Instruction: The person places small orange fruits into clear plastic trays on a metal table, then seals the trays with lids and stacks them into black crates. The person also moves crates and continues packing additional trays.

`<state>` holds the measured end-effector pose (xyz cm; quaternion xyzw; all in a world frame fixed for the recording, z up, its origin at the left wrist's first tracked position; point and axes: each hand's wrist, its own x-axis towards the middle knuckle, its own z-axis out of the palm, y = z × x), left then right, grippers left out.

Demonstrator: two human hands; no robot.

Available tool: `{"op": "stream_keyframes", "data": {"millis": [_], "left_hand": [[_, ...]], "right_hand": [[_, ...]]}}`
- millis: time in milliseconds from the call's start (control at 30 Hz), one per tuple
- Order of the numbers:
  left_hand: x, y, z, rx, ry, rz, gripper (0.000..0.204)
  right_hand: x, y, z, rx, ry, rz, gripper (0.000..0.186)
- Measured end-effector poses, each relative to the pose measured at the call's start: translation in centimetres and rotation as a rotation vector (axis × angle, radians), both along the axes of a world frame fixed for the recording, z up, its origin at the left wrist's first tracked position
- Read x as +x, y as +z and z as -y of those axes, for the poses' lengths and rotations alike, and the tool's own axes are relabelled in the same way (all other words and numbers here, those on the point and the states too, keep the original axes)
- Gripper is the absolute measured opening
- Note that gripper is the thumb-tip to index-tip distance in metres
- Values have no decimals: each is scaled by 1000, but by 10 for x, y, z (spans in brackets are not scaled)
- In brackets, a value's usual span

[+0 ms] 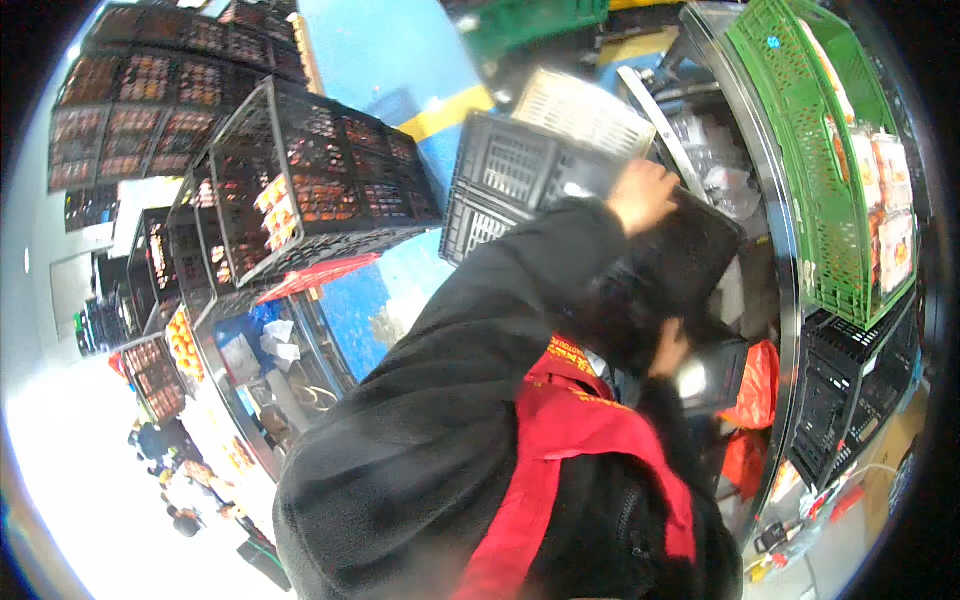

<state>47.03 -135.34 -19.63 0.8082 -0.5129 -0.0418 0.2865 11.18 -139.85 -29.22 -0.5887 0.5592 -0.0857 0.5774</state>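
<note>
A black plastic crate (705,245) is in front of my body, blurred by motion. My left hand (643,195) reaches across and is closed on its far upper edge. Nearer to me, my right hand (669,348) is closed at the crate's near side; its fingers are partly hidden and smeared. To the left of my left hand lies a black slatted crate section (507,170); I cannot tell whether it belongs to the same crate. Behind it sits a cream slatted crate (585,110).
Stacked black crates of packed goods (340,170) stand at the left on a blue floor (375,45). At the right, a green crate (815,150) of wrapped packages rests above black crates (850,400). A metal rim (775,190) and red bags (755,385) lie beside me.
</note>
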Motion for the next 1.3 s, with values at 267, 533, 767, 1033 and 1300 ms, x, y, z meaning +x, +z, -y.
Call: {"op": "stream_keyframes", "data": {"millis": [267, 533, 767, 1033, 1300], "left_hand": [[20, -68, -155, 259, -110, -188, 39], [58, -67, -153, 541, -239, 76, 71], [140, 10, -99, 492, -464, 10, 55], [191, 19, -39, -84, -104, 514, 29], [137, -42, -139, 119, -723, 57, 29]], "right_hand": [[52, -65, 40, -12, 161, -347, 93], [84, -26, 5, -523, 199, -401, 56], [187, 57, -46, -790, 868, 131, 29], [292, 20, -58, -576, 1063, -247, 29], [238, 79, -101, 291, 1374, 343, 19]]}}
